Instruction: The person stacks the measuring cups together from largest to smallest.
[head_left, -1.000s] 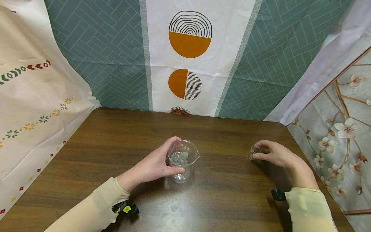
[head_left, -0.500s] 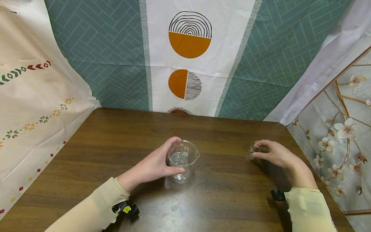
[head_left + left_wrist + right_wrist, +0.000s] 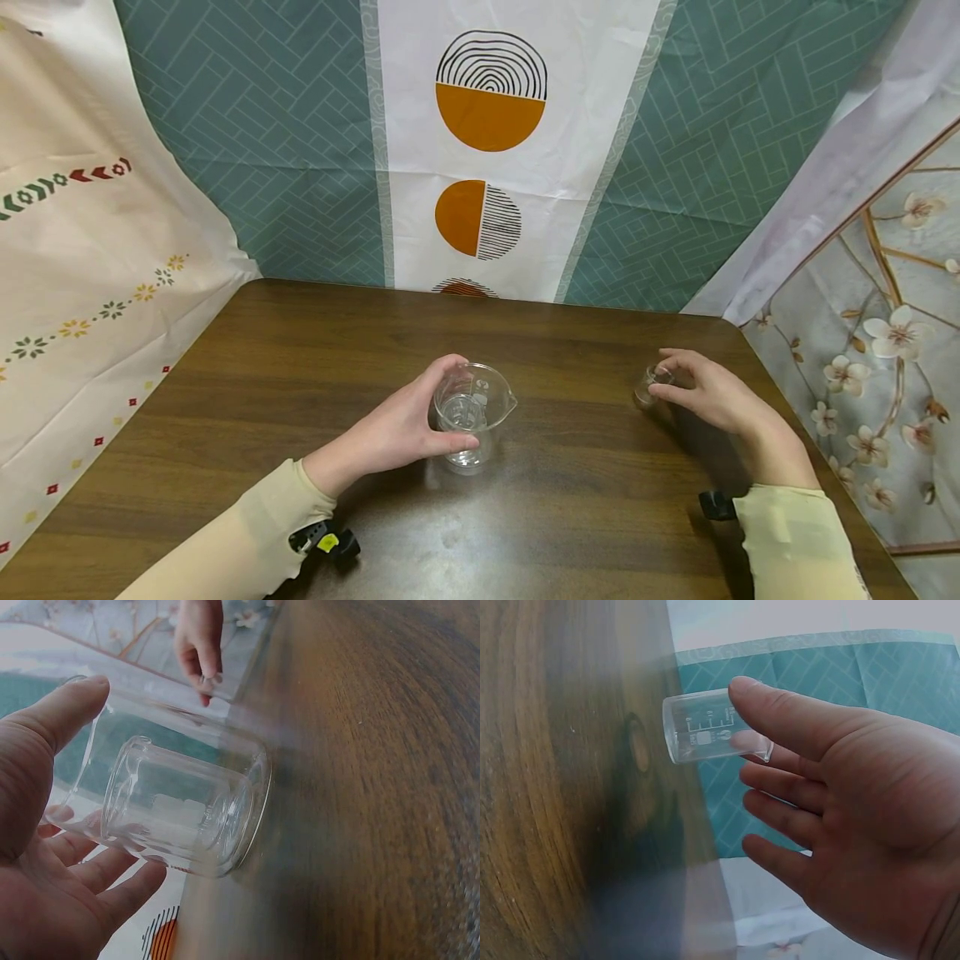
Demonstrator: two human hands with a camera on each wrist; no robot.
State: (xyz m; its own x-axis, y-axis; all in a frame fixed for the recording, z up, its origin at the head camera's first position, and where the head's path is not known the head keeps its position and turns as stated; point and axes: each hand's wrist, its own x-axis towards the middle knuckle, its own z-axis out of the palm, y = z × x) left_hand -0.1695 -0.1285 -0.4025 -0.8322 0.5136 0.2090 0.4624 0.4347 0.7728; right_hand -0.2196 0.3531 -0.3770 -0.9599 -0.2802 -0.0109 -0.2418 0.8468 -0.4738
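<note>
In the head view, my left hand (image 3: 393,425) grips a large clear glass beaker (image 3: 493,410) from its left side, thumb in front and fingers behind. The beaker stands upright on the table, spout toward the right. Nested inside it is a smaller glass beaker (image 3: 176,795), best seen in the left wrist view. Off to the right, my right hand (image 3: 720,396) pinches a small beaker (image 3: 701,729) by its rim between thumb and index finger. White graduation marks show on its wall, and its base is close over the table. The other right fingers extend loosely behind it.
The brown wooden table (image 3: 570,500) ends at a teal-and-white cloth (image 3: 300,150) behind. A cream cloth (image 3: 97,292) hangs along the left, and a floral panel (image 3: 877,400) borders the right edge. Dark wrist straps (image 3: 341,546) sit below both hands.
My right hand has risen slightly with the small beaker, shifting a little up and to the left in the head view. The left hand and large beaker have stayed put.
</note>
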